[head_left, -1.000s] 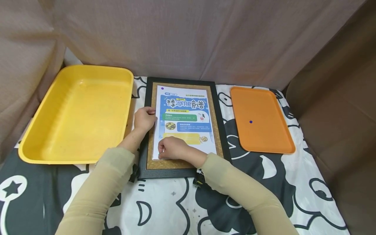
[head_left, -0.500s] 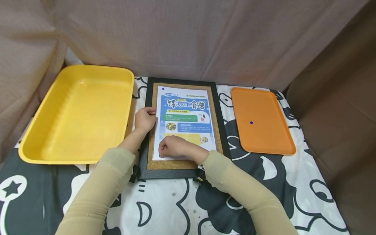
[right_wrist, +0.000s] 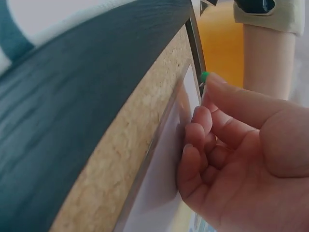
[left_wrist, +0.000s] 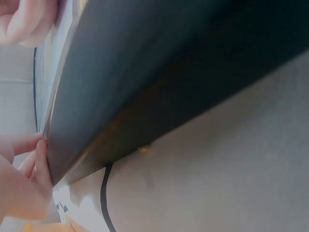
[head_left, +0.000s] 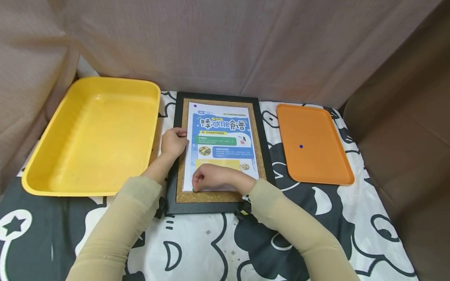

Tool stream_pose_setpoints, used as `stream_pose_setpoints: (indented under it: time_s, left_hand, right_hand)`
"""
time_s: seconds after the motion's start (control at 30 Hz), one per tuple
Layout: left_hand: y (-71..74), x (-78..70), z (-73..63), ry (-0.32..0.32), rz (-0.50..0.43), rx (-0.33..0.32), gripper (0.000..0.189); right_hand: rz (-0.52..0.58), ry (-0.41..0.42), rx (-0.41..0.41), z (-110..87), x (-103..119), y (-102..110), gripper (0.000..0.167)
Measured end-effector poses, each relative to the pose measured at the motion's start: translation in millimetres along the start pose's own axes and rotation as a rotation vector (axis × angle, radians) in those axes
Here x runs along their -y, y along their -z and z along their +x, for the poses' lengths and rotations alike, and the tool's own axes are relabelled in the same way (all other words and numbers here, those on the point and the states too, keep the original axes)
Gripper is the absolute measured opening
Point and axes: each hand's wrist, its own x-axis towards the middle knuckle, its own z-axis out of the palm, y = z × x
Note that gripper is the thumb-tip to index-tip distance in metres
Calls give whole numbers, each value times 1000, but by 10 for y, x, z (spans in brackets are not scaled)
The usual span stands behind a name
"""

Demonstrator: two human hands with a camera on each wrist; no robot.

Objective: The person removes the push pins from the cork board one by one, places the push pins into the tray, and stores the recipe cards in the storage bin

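Note:
A printed sheet (head_left: 225,150) with a blue poster design lies on a cork board (head_left: 218,196) in a black frame (head_left: 200,208). A purple thumbtack (head_left: 195,105) sits at the sheet's top left corner. My right hand (head_left: 214,176) is at the sheet's lower left corner, pinching a green thumbtack (right_wrist: 205,76) between thumb and index finger; its metal point shows in the right wrist view, and the other fingers curl beside the sheet. My left hand (head_left: 173,143) rests on the left side of the board, fingertips at the sheet's left edge.
A deep yellow tray (head_left: 154,113) stands left of the board. On the right lies a flat orange tray (head_left: 316,164) with one blue thumbtack (head_left: 301,146) on it. A black-and-white patterned cloth (head_left: 197,249) covers the table, with brown curtains (head_left: 218,47) behind.
My right hand has shifted slightly right along the sheet's lower left corner, and the green thumbtack now shows below its fingertips. My left hand has stayed in place.

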Motion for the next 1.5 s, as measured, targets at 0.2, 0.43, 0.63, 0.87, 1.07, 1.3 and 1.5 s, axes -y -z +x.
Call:
stream_pose_setpoints:
  time_s: [0.2,0.43,0.63,0.87,1.07,1.3,1.5]
  left_hand:
    - [1,-7,-14,10,6,8,32]
    - [-2,-12,-9,22,14,4,33]
    - [9,-20,-14,24,10,-1,33]
    - [8,-14,-11,21,13,-3,33]
    - [-12,0,2,30,-4,5,33]
    - [-21,0,-1,30,-12,3,34]
    - [-22,3,5,36,-14,4,33]
  right_hand:
    - [25,35,-18,-104,-76,54,14]
    - [44,-45,-99,-265,-174,190,13]
    - [46,-95,-166,-462,-252,334,10]
    - [83,-136,-253,-714,-352,498,11]
    - [82,-130,-351,-953,-548,637,14]
    - [67,-216,-475,-1246,-786,824,22]
    - [77,-303,-550,-1467,-1026,962,31]
